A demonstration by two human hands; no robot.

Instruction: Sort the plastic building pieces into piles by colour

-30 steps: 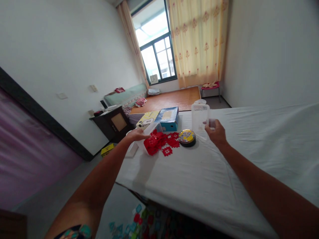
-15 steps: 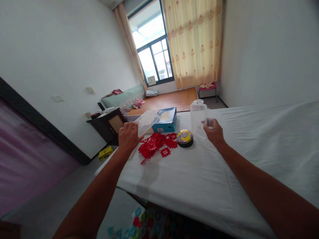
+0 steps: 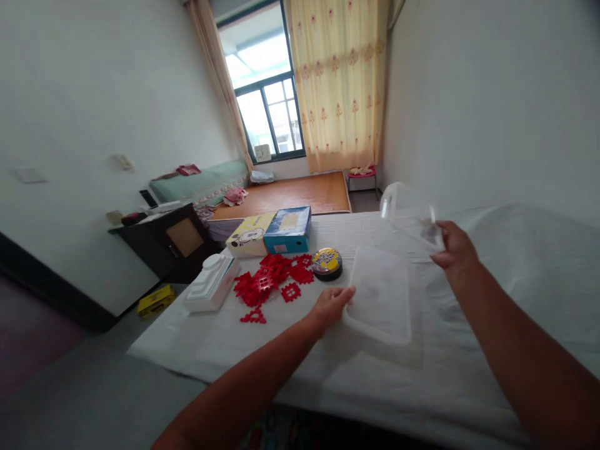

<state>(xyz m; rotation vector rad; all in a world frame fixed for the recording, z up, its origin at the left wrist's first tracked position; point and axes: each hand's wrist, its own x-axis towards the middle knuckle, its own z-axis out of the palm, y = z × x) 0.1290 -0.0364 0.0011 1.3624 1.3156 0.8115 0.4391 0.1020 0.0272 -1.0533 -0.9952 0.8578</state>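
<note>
My left hand (image 3: 332, 306) pinches the left edge of a flat translucent plastic lid (image 3: 380, 294), tilted over the white cloth. Farther right, my right hand (image 3: 457, 250) grips one end of a clear plastic box (image 3: 409, 212), which is raised, tilted and slightly blurred. To the left of the lid lies a loose heap of red plastic interlocking pieces (image 3: 269, 278), one triangular piece (image 3: 254, 315) apart at the front. A round tin (image 3: 327, 263) with a yellow patterned top stands between the heap and the lid.
A blue box (image 3: 288, 230) and a yellow box (image 3: 249, 234) stand behind the red pieces. At the left is a white lidded box (image 3: 212, 284). The cloth-covered table (image 3: 347, 375) has its front edge close to me. A dark cabinet (image 3: 173, 240) stands beyond.
My left hand has carried the lid rightward from over the red pieces to beyond the tin. My right hand has moved right with the box and tipped it. The view has turned right.
</note>
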